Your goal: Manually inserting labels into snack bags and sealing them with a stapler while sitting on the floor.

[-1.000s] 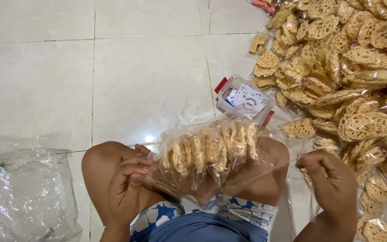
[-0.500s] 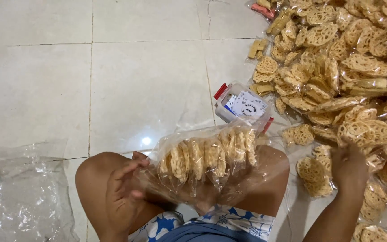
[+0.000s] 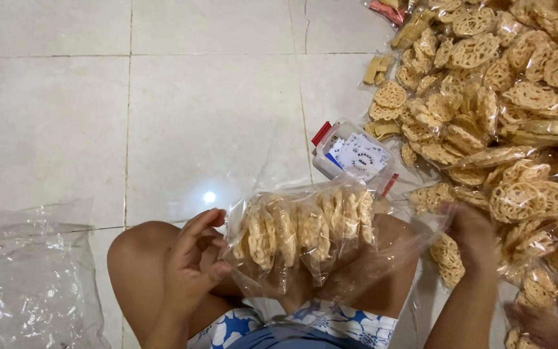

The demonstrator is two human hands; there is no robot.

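At the far left of the pale tiled floor [image 3: 214, 110] lies a crumpled sheet of clear plastic [image 3: 30, 284], well apart from both hands. Next comes the person's bent knee [image 3: 140, 258], and against it the left hand [image 3: 192, 265], fingers [image 3: 205, 223] loosely curled and pointing up. Its fingertips touch the left edge of a clear bag of lattice crackers [image 3: 305, 229]; the thumb side presses into the bag's lower left corner, so the hand has a light hold on the plastic rather than a tight fist around it. The bag rests across the person's lap, its row of round, netted crackers standing on edge side by side, the open loose plastic trailing off to the right over the other knee. Just beyond the bag, on the floor, stands a small clear container with a red lid and a white label [image 3: 353, 155], not touching either hand. Further right, the right hand [image 3: 473, 232] reaches away from the bag onto the near edge of the big heap of loose crackers [image 3: 518, 110]. It is blurred; its fingers point down among the crackers, but whether they grip one cannot be told. The heap fills the whole right side, spread over more clear plastic.
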